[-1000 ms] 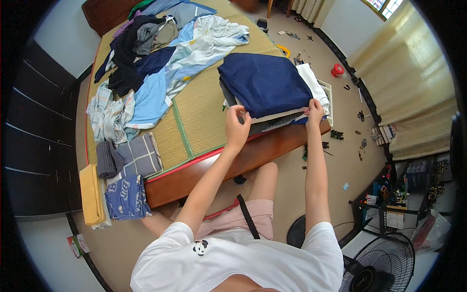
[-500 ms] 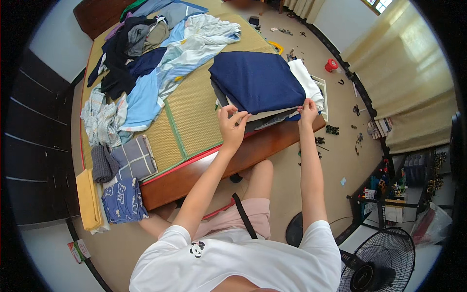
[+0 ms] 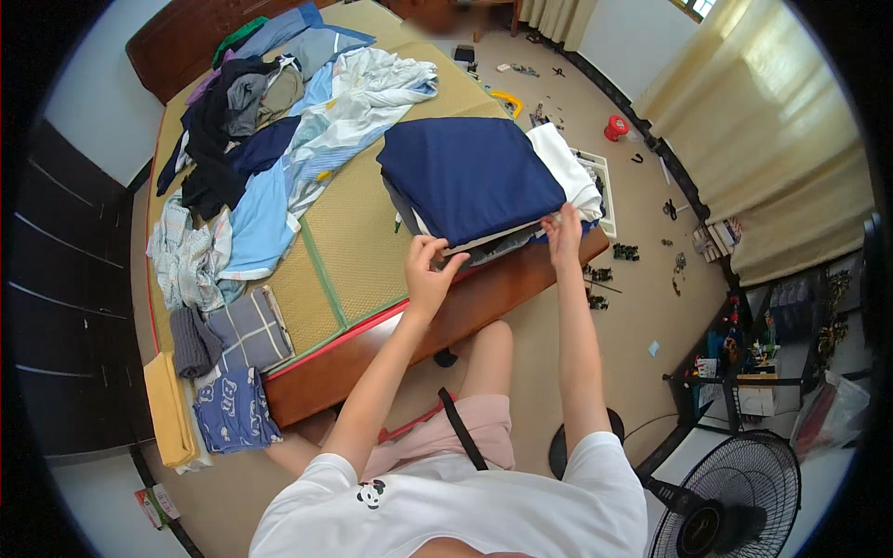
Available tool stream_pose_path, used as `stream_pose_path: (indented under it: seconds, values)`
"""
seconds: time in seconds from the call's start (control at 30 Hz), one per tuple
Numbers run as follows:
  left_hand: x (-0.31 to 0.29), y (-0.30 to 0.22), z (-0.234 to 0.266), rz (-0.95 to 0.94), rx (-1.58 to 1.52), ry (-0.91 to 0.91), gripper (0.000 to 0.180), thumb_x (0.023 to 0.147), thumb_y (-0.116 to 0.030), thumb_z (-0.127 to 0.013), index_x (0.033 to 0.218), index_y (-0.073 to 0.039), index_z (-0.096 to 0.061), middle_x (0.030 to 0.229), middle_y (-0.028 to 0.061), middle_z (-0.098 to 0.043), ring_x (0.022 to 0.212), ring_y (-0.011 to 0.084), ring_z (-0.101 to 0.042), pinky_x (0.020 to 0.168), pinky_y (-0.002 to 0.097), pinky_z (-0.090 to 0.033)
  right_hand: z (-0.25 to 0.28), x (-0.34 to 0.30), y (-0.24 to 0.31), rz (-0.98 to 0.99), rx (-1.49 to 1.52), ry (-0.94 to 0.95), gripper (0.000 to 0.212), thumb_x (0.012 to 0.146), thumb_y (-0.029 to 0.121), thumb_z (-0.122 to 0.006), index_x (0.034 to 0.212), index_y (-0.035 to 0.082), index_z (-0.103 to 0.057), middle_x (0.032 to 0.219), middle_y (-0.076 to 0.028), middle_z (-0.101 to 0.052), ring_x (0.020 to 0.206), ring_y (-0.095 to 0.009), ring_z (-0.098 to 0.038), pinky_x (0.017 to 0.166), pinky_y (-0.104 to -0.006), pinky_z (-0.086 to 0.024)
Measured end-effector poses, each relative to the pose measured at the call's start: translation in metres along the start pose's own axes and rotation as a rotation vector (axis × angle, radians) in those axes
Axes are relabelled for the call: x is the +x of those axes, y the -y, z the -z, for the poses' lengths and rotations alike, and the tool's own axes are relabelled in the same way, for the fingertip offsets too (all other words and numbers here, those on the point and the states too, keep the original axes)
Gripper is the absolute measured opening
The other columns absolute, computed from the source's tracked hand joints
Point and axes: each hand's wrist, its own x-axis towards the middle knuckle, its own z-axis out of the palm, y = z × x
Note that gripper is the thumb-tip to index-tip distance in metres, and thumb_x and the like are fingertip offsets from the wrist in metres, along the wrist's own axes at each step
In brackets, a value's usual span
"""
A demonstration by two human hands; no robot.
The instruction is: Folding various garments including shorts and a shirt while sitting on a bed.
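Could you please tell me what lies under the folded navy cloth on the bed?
Under the navy cloth a white board edge and white fabric show, both hands at its near edge; anything deeper is covered.

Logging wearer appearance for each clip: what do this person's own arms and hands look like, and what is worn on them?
Both forearms are bare from the short sleeves of a white T-shirt down. The left hand and right hand are ungloved, with no watch, ring or bracelet visible at this size. The shirt carries a small black-and-white panda emblem, and a thin black strap hangs below the chest.
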Motion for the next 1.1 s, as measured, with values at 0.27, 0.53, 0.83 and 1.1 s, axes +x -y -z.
stream_pose_path:
  seconds: [0.27, 0.53, 0.83, 1.1]
  values:
    - [-0.001, 0.003, 0.005, 0.17, 0.08, 0.025, 0.02, 0.068, -0.01, -0.069, 0.07, -0.001, -0.051, 0.062, 0.0058, -0.04, 0.055, 0.0163, -0.041, 0.049, 0.0282, -0.034, 0.043, 0.039, -0.008, 0.237, -0.427, 0.133, 0.007, 0.081, 0.006, -0.058, 0.086, 0.003, -0.055, 0.067, 0.0, -0.054, 0.055, -0.007, -0.05, 0.047, -0.0186, -0.039]
    - [-0.032, 0.032, 0.056, 0.342, -0.023, 0.076, 0.014, 0.082, -0.012, -0.054, 0.093, -0.003, -0.057, 0.089, 0.0051, -0.058, 0.073, 0.0125, -0.052, 0.057, 0.024, -0.041, 0.064, 0.015, 0.028, 0.707, -0.996, -0.104, 0.021, 0.083, 0.008, -0.049, 0.1, -0.004, -0.055, 0.097, -0.013, -0.059, 0.091, -0.02, -0.055, 0.082, -0.0302, -0.042]
    - [-0.171, 0.124, 0.242, 0.326, 1.044, 0.187, 0.036, 0.079, -0.024, -0.051, 0.108, -0.004, -0.051, 0.113, 0.0165, -0.048, 0.111, 0.0313, -0.04, 0.092, 0.0405, -0.031, -0.003, -0.179, -0.089, 0.534, -1.056, 0.615, 0.019, 0.071, -0.007, -0.044, 0.085, 0.0, -0.055, 0.087, -0.014, -0.054, 0.086, -0.027, -0.053, 0.077, -0.0322, -0.041]
    - [-0.158, 0.133, 0.239, 0.472, 1.085, 0.145, 0.04, 0.078, -0.028, -0.051, 0.111, -0.005, -0.049, 0.125, 0.0176, -0.04, 0.117, 0.032, -0.036, 0.096, 0.0444, -0.028, -0.195, -0.142, -0.258, 0.345, -1.157, 1.057, 0.019, 0.083, 0.012, -0.048, 0.096, 0.001, -0.057, 0.09, -0.017, -0.058, 0.086, -0.032, -0.055, 0.074, -0.0367, -0.043]
